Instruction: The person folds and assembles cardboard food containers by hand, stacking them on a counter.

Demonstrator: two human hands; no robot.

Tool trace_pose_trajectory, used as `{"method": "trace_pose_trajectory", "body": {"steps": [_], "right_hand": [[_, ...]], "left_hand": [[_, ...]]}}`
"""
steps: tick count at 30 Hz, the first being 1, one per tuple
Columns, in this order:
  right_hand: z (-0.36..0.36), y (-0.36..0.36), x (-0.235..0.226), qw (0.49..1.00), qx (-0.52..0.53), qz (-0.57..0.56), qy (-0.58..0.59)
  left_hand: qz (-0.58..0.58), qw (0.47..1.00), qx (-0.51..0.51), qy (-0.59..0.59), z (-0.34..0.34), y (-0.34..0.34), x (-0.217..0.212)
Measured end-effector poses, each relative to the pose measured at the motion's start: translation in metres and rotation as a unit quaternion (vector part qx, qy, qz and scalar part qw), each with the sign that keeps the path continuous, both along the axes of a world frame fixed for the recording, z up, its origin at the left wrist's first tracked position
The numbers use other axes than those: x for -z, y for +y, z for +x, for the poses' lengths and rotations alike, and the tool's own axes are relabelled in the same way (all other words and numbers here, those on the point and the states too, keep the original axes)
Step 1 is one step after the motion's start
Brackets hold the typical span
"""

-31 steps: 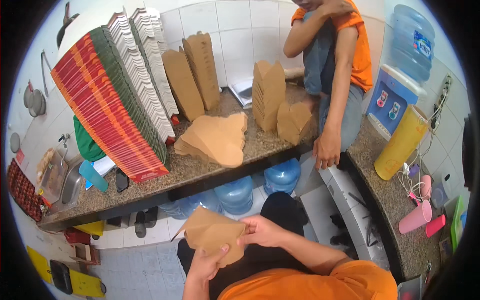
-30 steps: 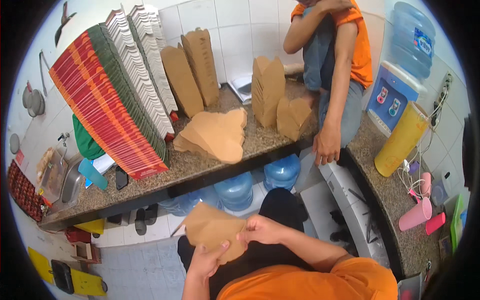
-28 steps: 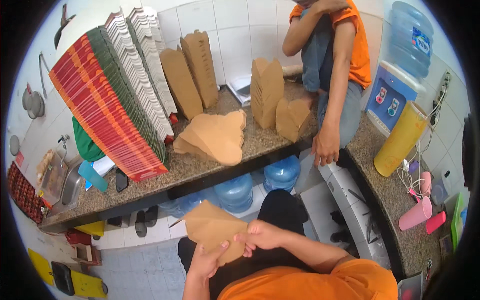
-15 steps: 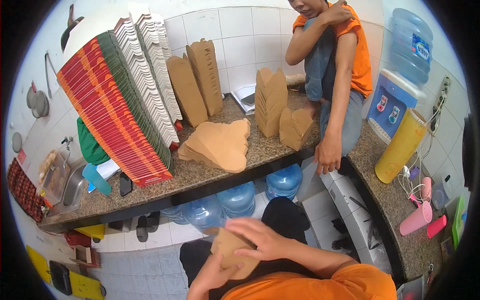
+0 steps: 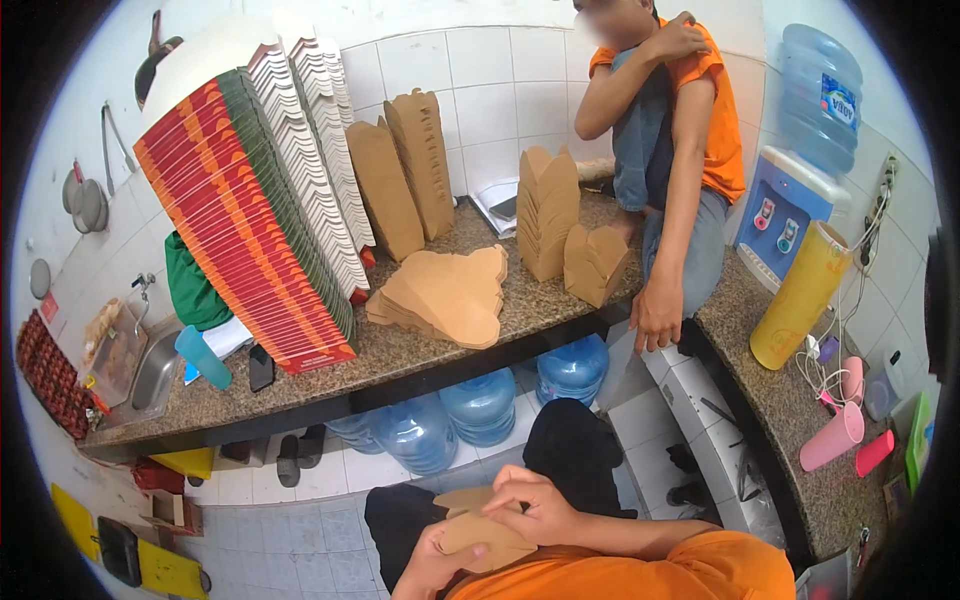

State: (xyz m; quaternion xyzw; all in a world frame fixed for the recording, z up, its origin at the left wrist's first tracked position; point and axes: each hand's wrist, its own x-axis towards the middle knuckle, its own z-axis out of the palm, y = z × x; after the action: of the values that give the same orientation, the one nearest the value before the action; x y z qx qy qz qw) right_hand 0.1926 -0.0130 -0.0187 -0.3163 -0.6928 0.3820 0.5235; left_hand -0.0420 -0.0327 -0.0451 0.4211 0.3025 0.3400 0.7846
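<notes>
Carton [image 5: 488, 541]: one, partly covered. Left hand [image 5: 436, 560] — pinching it, fingers partly hidden. Right hand [image 5: 543, 513] — fingers bent over it; whether pinching, cannot tell.

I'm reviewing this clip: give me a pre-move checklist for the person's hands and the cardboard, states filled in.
1. Left hand holding the brown cardboard piece: ok, thumb across its face.
2. Right hand on the piece: ok; whether its fingers pinch a flap: cannot tell.
3. Piece's full fold visible: not ok, hands cover part of it.
4. Flat brown sheets lying on the counter: ok.
5. Those sheets squared up: not ok, edges fanned.
6. Co-worker's lowered hand apart from the piece: ok.
</notes>
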Motion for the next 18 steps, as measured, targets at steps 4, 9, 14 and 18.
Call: {"method": "trace_pose_trajectory", "body": {"steps": [4,9,14,18], "right_hand": [[0.003,0.003,-0.022,0.984,-0.122,0.118,-0.062],[0.006,0.002,-0.040,0.935,-0.275,0.196,-0.106],[0.005,-0.006,-0.090,0.920,-0.305,0.207,-0.133],[0.024,-0.010,-0.079,0.926,-0.301,0.171,-0.150]], "left_hand": [[0.044,0.997,0.004,0.057,-0.014,0.013,-0.005],[0.114,0.980,0.137,0.090,-0.023,0.013,-0.034],[0.053,0.990,0.117,0.062,-0.034,-0.002,-0.023],[0.091,0.981,0.165,-0.052,-0.028,-0.010,-0.037]]}}
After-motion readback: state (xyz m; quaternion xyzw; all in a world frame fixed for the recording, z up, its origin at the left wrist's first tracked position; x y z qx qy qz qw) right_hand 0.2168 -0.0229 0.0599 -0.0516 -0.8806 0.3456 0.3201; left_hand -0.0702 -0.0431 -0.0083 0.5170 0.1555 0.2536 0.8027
